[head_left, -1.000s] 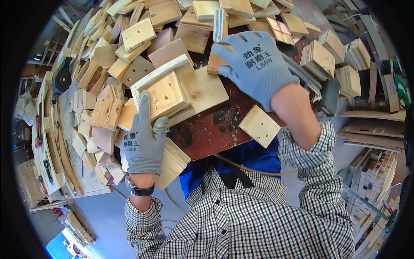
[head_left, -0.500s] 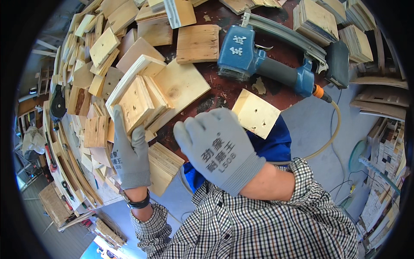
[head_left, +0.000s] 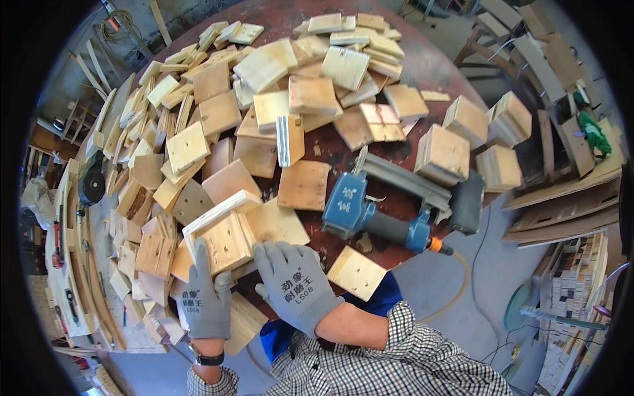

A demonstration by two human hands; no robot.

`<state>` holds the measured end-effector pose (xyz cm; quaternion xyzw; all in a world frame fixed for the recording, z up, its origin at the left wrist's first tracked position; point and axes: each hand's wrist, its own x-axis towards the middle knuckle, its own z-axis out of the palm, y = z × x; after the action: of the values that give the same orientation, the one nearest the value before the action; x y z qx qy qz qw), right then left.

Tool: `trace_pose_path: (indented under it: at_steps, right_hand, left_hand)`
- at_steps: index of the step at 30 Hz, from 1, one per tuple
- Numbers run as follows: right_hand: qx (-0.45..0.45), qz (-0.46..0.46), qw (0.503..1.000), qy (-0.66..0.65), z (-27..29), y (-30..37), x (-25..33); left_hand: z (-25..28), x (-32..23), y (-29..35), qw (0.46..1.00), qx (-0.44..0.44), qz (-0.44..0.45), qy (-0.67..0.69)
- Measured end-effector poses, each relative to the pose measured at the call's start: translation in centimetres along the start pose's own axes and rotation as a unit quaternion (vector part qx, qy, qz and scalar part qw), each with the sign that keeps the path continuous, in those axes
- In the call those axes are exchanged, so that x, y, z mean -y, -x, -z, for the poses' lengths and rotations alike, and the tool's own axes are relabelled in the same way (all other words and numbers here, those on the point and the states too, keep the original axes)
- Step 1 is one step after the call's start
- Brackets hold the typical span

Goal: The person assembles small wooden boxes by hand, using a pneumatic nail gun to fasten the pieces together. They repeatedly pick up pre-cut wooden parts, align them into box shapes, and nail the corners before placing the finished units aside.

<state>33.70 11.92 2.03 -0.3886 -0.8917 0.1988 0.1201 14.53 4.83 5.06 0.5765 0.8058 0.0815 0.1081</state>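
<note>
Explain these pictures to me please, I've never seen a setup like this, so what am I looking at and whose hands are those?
There's no robot here. A person wears a camera on their head, looking down, so you see their own gloved hands; its wide lens bends straight edges. The left hand holds a small stack of wood. The right hand is at the stack's right side, though I can't tell whether it presses on it. On the dark red table lie a big pile of wood pieces and what looks like a blue nail gun.
</note>
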Motion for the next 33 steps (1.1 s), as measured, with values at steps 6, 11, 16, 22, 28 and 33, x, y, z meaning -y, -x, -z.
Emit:
trace_pose_path:
  at_steps: [6,11,16,22,28,33]
  right_hand:
    - [-0.107,0.005,0.994,-0.015,10.6,-1.6,-7.2]
    - [-0.061,-0.205,0.954,0.211,17.7,-7.3,-18.5]
    - [0.036,-0.154,0.963,0.219,15.5,-10.9,-19.2]
    - [0.013,-0.142,0.934,0.328,10.8,-13.3,-16.5]
    - [0.110,-0.213,0.922,0.305,12.4,-16.1,-17.0]
    - [0.034,-0.356,0.899,0.252,19.8,-16.1,-27.2]
  left_hand:
    - [-1.0,0.3,0.5,0.999,-0.042,-0.007,0.002]
    - [-1.6,0.5,0.0,0.996,-0.076,-0.049,0.016]
    - [-1.2,0.5,-0.1,0.994,-0.089,-0.053,0.033]
    - [-1.3,0.5,-0.1,0.996,-0.073,-0.036,0.029]
    - [-1.0,0.8,0.4,0.997,-0.065,-0.015,0.030]
    - [-1.7,0.0,-0.4,0.996,-0.057,-0.042,0.047]
